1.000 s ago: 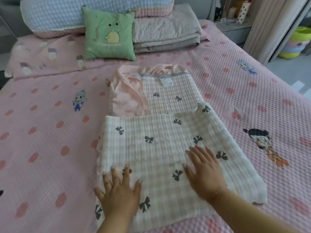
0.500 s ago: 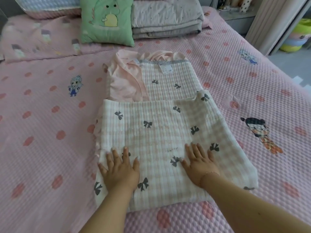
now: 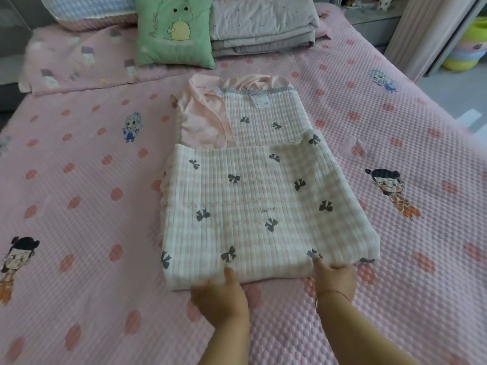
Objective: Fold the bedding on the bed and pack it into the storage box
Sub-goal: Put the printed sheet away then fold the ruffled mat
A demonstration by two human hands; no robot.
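A partly folded white checked quilt with black bows (image 3: pixel 253 204) lies in the middle of the pink bed (image 3: pixel 79 233). Its near half is folded over the far half, where a plain pink lining (image 3: pixel 203 119) and a label show. My left hand (image 3: pixel 218 296) grips the quilt's near edge, thumb on top and fingers tucked under. My right hand (image 3: pixel 333 279) grips the same edge further right, thumb on top beside a bow. No storage box is in view.
A green dinosaur cushion (image 3: pixel 174 30) leans at the head of the bed beside a stack of folded grey bedding (image 3: pixel 261 25) and a blue-white pillow (image 3: pixel 87 6). Right of the bed are a curtain (image 3: pixel 421 30) and stacked coloured tubs (image 3: pixel 469 46) on the floor.
Both hands slid back from pressing flat on top of the quilt to its near edge, where they now grip it. The view has tilted slightly.
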